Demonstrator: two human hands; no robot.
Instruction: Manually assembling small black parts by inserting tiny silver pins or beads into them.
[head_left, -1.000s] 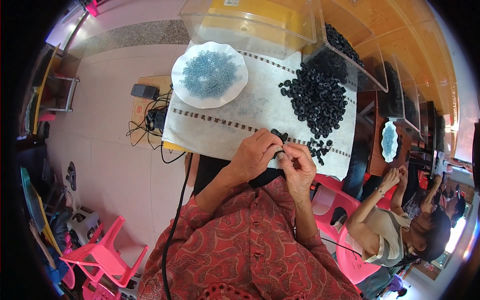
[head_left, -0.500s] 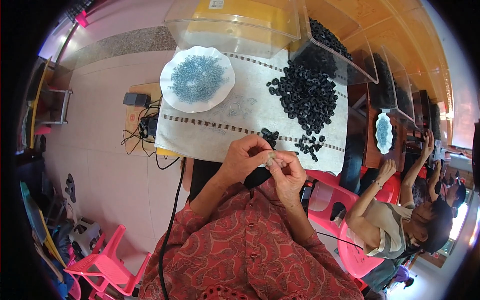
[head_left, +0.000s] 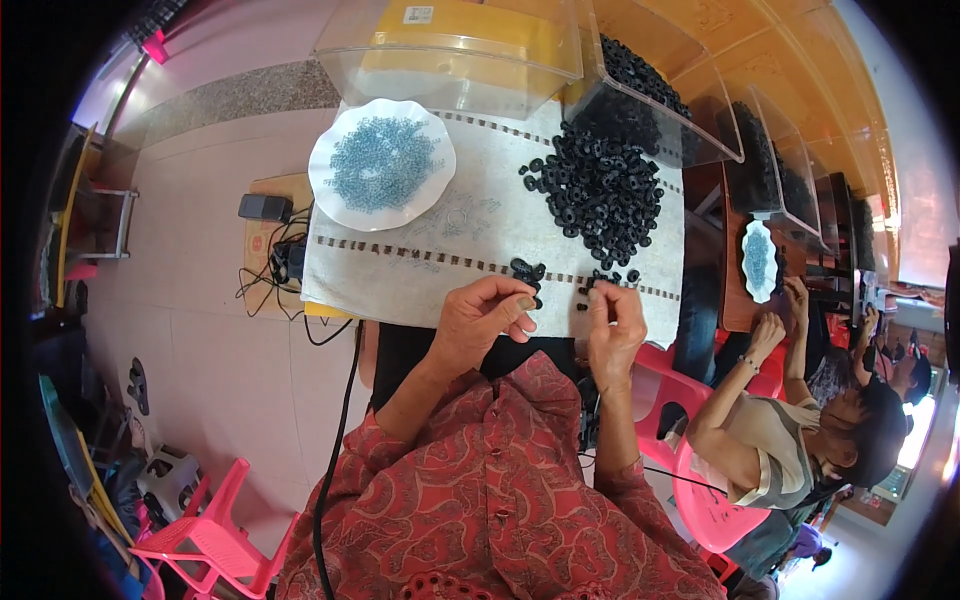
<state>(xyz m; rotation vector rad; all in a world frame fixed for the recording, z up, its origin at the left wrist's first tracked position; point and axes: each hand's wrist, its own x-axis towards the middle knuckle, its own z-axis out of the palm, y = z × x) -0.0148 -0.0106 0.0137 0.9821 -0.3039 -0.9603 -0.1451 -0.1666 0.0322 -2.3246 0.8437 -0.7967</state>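
Observation:
At the near edge of the cloth-covered table point(head_left: 400, 285), my left hand point(head_left: 480, 322) is closed, thumb and forefinger together. What it holds, if anything, is too small to make out. Just beyond its fingertips lies a small cluster of black ring-like parts point(head_left: 526, 268). To the right, my right hand point(head_left: 616, 330) touches a few loose black parts point(head_left: 607, 277) with its fingertips. Its fingers are drawn together and hide whatever is between them. Farther back spreads a large heap of the same black parts point(head_left: 600, 190).
A white scalloped plate point(head_left: 325, 195) with small clear bluish pieces stands at the left. Behind are a clear plastic bin point(head_left: 480, 85) and another bin of black parts point(head_left: 690, 140). A black cable point(head_left: 345, 440) hangs at my left. A co-worker point(head_left: 750, 430) sits at the right.
My hands were together in front of me. The right hand has moved away to the right and forward to the loose black parts; the left stays near its place. The view has shifted slightly.

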